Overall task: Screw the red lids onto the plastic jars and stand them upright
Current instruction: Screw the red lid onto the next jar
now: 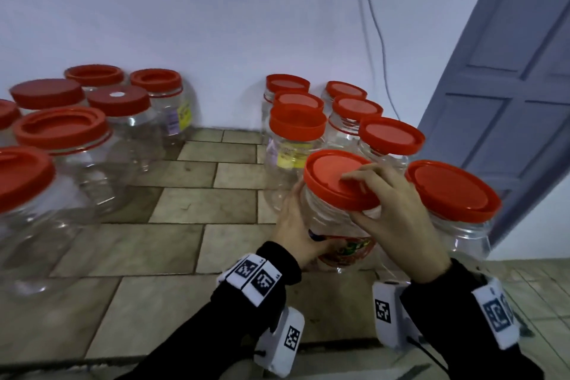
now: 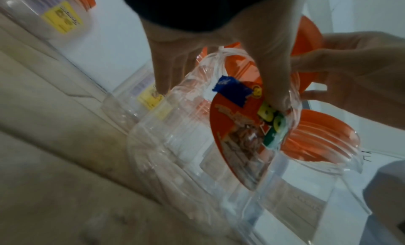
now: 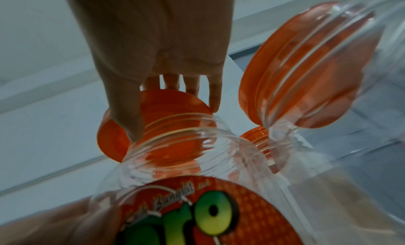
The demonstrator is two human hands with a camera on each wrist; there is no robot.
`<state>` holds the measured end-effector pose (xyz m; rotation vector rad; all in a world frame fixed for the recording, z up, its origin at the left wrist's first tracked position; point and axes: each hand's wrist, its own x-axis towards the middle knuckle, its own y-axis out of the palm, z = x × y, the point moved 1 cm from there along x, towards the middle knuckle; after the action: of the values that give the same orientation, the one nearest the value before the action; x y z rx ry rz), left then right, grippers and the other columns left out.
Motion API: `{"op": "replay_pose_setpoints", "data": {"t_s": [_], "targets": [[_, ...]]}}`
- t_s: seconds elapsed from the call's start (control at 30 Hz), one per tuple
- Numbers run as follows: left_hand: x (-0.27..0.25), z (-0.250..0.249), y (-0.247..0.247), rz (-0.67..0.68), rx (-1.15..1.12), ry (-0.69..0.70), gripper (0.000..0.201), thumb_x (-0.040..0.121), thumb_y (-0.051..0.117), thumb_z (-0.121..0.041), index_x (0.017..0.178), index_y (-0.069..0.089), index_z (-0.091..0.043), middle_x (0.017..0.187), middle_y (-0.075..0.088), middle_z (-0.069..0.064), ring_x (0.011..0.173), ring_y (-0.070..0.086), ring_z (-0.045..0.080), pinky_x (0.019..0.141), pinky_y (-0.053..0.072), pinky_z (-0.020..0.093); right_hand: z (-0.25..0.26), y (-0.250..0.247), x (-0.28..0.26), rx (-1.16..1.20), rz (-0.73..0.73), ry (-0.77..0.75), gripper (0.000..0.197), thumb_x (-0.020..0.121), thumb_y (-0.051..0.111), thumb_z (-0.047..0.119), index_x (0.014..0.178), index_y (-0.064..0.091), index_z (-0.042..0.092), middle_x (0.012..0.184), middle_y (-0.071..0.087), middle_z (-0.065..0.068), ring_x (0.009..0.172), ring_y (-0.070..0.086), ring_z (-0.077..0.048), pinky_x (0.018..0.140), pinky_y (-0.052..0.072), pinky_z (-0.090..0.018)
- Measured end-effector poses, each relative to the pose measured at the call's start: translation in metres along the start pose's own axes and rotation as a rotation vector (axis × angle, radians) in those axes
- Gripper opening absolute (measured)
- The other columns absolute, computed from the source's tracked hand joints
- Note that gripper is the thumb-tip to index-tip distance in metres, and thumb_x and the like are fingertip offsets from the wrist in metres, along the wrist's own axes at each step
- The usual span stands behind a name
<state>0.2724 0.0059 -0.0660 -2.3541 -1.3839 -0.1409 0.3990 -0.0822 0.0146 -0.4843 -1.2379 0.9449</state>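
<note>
A clear plastic jar (image 1: 333, 225) with a red printed label (image 2: 241, 127) stands on the tiled floor at front right. My left hand (image 1: 296, 225) grips its side, fingers curled round the body (image 2: 166, 72). A red lid (image 1: 339, 183) sits tilted on the jar's mouth. My right hand (image 1: 391, 203) holds the lid, fingers on top and thumb at the near rim. In the right wrist view the lid (image 3: 171, 127) shows through the threaded neck, with my thumb (image 3: 129, 120) on its edge.
Several capped jars stand close behind and right of the held one, the nearest (image 1: 453, 194) touching distance from my right hand. Another group of larger capped jars (image 1: 61, 139) fills the left. A grey door (image 1: 509, 77) leans open at right. Bare tiles (image 1: 200, 210) lie between groups.
</note>
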Motion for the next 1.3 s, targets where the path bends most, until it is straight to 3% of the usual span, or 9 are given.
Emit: {"op": "replay_pose_setpoints", "data": {"t_s": [0.13,0.23,0.5,0.67,0.77,0.97,1.1,1.2,1.3], "targets": [[-0.010,0.008,-0.026,0.014,-0.032,-0.037,0.121,0.038,0.079,-0.053,0.137,0.013,-0.031,0.140,0.036,-0.001,0.125,0.041,0.009,0.102,0.041,0.034,0.015,-0.002,0.003,0.253,-0.103,-0.065,0.032,0.079,0.068,0.013,0.107,0.058,0.027,0.101,0.056,0.016,0.098,0.050,0.005,0.083,0.039,-0.013],[-0.026,0.007,-0.056,-0.009,-0.026,-0.057,0.115,0.034,0.083,-0.052,0.126,0.013,-0.051,0.138,0.035,-0.010,0.125,0.040,0.006,0.102,0.038,0.028,0.027,0.000,0.010,0.385,-0.177,-0.071,0.024,0.084,0.056,0.029,0.108,0.055,0.031,0.102,0.055,0.025,0.096,0.053,0.005,0.081,0.042,-0.012],[-0.055,0.007,-0.145,-0.120,0.184,0.061,0.108,0.038,0.077,-0.054,0.128,0.017,-0.053,0.140,0.029,-0.016,0.130,0.031,0.006,0.106,0.028,0.029,0.061,0.016,0.038,0.640,-0.413,-0.052,0.024,0.086,0.059,0.025,0.108,0.050,0.033,0.096,0.056,0.029,0.091,0.056,0.004,0.073,0.045,-0.011],[-0.061,0.010,-0.183,-0.158,0.343,0.150,0.115,0.036,0.077,-0.052,0.132,0.014,-0.050,0.138,0.026,-0.018,0.130,0.028,0.007,0.106,0.022,0.020,0.062,0.060,0.063,0.711,-0.217,0.111,0.011,0.088,0.059,0.026,0.092,0.055,0.036,0.090,0.062,0.026,0.088,0.056,0.010,0.074,0.039,-0.008],[-0.064,0.009,-0.194,-0.129,0.392,0.189,0.113,0.038,0.072,-0.056,0.133,0.011,-0.049,0.138,0.023,-0.023,0.128,0.027,0.002,0.101,0.020,0.014,0.062,0.095,0.072,0.783,-0.115,0.182,0.008,0.088,0.059,0.025,0.090,0.057,0.033,0.098,0.064,0.015,0.097,0.058,0.000,0.083,0.042,-0.018],[-0.066,0.008,-0.204,-0.037,0.441,0.206,0.113,0.042,0.069,-0.063,0.136,0.010,-0.043,0.138,0.015,-0.026,0.128,0.018,-0.004,0.103,0.017,0.022,0.081,0.126,0.075,0.867,-0.021,0.221,0.006,0.087,0.057,0.026,0.092,0.060,0.028,0.097,0.062,0.014,0.089,0.057,-0.003,0.080,0.042,-0.019],[-0.060,0.011,-0.207,-0.007,0.470,0.186,0.116,0.044,0.067,-0.070,0.135,-0.001,-0.048,0.145,0.017,-0.016,0.135,0.019,0.010,0.110,0.020,0.043,0.086,0.127,0.073,0.805,-0.053,0.255,0.009,0.086,0.056,0.031,0.094,0.060,0.029,0.099,0.062,0.011,0.092,0.056,-0.005,0.082,0.043,-0.023],[-0.057,0.012,-0.209,0.044,0.474,0.177,0.115,0.044,0.055,-0.084,0.135,-0.006,-0.049,0.148,0.012,-0.014,0.137,0.015,0.013,0.111,0.014,0.044,0.087,0.120,0.073,0.650,-0.044,0.238,0.010,0.089,0.055,0.032,0.098,0.057,0.036,0.108,0.056,0.002,0.094,0.054,-0.007,0.081,0.040,-0.024],[-0.054,0.012,-0.207,0.071,0.469,0.179,0.121,0.039,0.062,-0.078,0.133,-0.007,-0.049,0.147,0.010,-0.015,0.138,0.013,0.015,0.112,0.011,0.044,0.091,0.102,0.068,0.516,0.082,0.204,0.034,0.088,0.051,0.049,0.120,0.049,0.037,0.123,0.047,0.003,0.114,0.047,-0.008,0.098,0.036,-0.031]]}}
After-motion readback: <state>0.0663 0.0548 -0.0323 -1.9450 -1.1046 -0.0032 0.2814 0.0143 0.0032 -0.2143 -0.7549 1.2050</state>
